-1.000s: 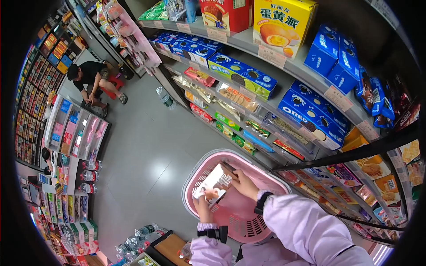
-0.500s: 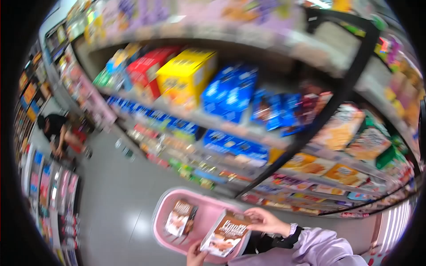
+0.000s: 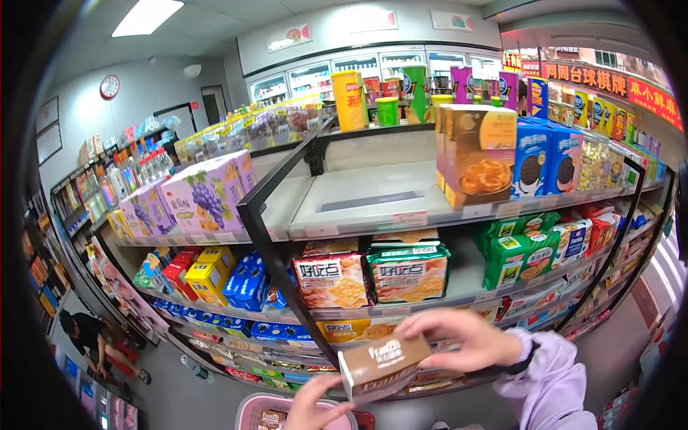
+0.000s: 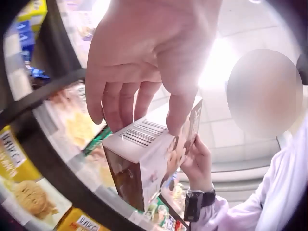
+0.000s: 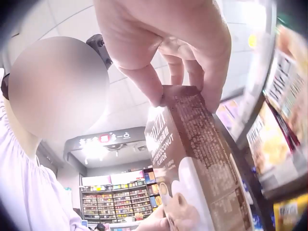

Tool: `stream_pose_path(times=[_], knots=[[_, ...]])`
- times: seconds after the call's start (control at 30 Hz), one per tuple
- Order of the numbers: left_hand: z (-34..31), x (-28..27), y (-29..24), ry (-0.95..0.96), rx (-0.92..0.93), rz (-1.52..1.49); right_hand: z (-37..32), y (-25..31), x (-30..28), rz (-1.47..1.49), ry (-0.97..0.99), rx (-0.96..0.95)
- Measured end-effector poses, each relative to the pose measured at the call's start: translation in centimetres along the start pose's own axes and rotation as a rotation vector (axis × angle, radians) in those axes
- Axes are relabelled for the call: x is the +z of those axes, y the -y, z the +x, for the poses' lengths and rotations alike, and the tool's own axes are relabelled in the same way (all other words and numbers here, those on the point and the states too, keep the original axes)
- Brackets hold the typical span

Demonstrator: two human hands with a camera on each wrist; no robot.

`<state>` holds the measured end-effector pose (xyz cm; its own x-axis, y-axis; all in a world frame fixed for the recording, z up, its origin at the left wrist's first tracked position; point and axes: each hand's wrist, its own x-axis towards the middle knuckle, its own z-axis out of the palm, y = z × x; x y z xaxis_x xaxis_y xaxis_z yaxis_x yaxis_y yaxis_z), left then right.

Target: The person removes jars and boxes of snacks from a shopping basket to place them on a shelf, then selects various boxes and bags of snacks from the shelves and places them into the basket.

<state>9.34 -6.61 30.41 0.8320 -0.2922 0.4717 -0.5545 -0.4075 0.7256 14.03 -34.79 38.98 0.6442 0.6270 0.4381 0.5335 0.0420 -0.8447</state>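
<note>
A brown and white box (image 3: 383, 365) is held up between both hands in front of the shelves. My right hand (image 3: 462, 340) pinches its right end between thumb and fingers, and the right wrist view shows those fingertips on the end of the box (image 5: 202, 159). At the other end, my left hand (image 3: 315, 405) has thumb and fingers at the white edge; in the left wrist view the left hand (image 4: 144, 53) grips around the barcode side of the box (image 4: 137, 139). Below lies a pink basket (image 3: 247, 412) with another brown package (image 3: 272, 419) inside.
Shelves of packaged snacks stand ahead, with a black frame post (image 3: 287, 276) between two sections. Brown boxes (image 3: 476, 154) and blue boxes (image 3: 548, 158) stand on the upper shelf. A bottle (image 3: 197, 368) lies on the floor at left, near a seated person (image 3: 93, 344).
The view has swung up and right, from the basket to the shelves. Both hands have raised the box from over the basket to shelf height, and its brown side now faces up.
</note>
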Motion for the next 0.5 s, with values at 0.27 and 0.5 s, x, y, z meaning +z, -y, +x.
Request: stream_pose_path(times=[0.27, 0.5], knots=[[16.1, -2.3, -9.2, -0.146, 0.410, 0.041, 6.3, 12.8, -11.7, -0.142, -0.095, -0.523], [29.8, -2.3, -10.2, -0.081, 0.333, -0.350, 14.3, 15.2, -18.6, -0.770, -0.518, -0.446]])
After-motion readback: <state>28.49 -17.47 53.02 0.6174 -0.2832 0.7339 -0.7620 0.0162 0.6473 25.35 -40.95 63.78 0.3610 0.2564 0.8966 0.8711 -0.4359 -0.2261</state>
